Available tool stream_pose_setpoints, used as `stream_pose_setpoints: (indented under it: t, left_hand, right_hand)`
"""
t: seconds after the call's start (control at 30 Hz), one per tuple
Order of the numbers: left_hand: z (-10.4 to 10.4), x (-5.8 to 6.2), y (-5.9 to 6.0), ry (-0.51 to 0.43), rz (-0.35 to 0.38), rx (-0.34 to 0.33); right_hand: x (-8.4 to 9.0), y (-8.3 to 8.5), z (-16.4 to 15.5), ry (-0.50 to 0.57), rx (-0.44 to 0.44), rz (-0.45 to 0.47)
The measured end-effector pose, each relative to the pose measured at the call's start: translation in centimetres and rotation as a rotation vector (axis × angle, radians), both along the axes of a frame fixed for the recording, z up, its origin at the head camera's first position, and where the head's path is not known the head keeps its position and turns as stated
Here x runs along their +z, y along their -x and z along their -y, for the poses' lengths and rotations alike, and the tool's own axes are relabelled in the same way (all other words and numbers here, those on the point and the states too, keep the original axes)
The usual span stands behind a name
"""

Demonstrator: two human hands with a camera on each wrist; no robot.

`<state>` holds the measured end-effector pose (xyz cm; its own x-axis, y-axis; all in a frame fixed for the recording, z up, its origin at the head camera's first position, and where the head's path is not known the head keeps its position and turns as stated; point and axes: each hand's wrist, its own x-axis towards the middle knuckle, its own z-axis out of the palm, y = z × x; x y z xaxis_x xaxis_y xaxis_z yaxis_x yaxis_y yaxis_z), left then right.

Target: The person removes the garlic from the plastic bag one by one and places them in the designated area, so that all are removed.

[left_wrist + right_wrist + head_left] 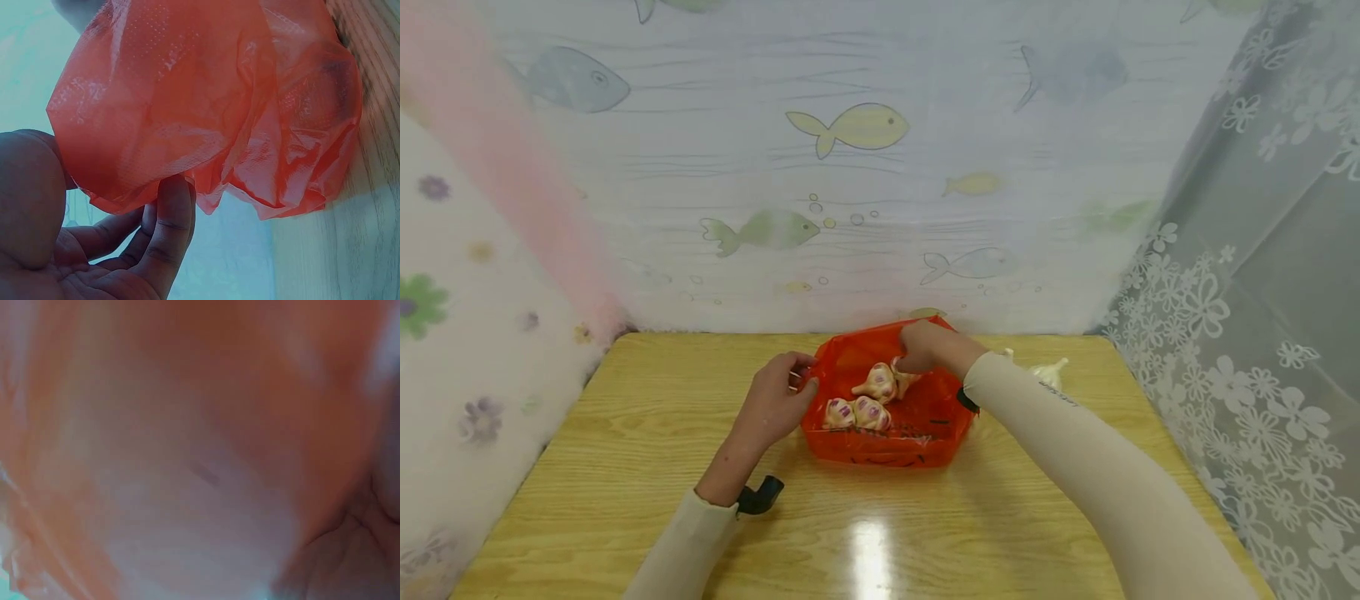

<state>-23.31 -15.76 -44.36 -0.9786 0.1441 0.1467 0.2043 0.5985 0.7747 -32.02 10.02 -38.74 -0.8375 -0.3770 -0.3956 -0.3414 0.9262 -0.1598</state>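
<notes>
A red plastic bag (880, 450) stands wide-mouthed on the wooden table, with several purple-streaked garlic bulbs (872, 413) inside. My left hand (778, 396) pinches the bag's left rim between thumb and fingers; the left wrist view shows the fingertips (174, 203) against the crinkled plastic (169, 112). Reaching in over the right side, my right hand (928, 346) grips a garlic bulb (907, 382) from above, its fingers partly hidden. Another bulb (877, 383) lies right beside that one. The right wrist view is mostly blurred red plastic (187, 425), with part of the palm (356, 556) at the edge.
Behind the right forearm, a whitish garlic bulb (1049, 373) lies on the table (670, 417), partly covered by the sleeve. The tip of another pale stem (1008, 353) shows near it. A fish-patterned curtain (865, 208) hangs along the table's back edge.
</notes>
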Motion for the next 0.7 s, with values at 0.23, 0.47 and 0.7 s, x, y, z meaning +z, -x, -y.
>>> stream_pose_setpoints:
  t: [0.23, 0.47, 0.7]
  left_hand:
    - [0.0, 0.1, 0.0, -0.002, -0.003, -0.003]
    - [0.2, -0.1, 0.1, -0.003, -0.001, -0.002]
    - [0.2, -0.1, 0.1, -0.007, -0.001, -0.003]
  right_hand:
    - [-1.2, 0.0, 0.6, -0.063, 0.019, -0.015]
    - [-1.7, -0.2, 0.8, -0.083, 0.032, -0.032]
    - [-2.1, -0.6, 0.9, -0.099, 0.019, -0.029]
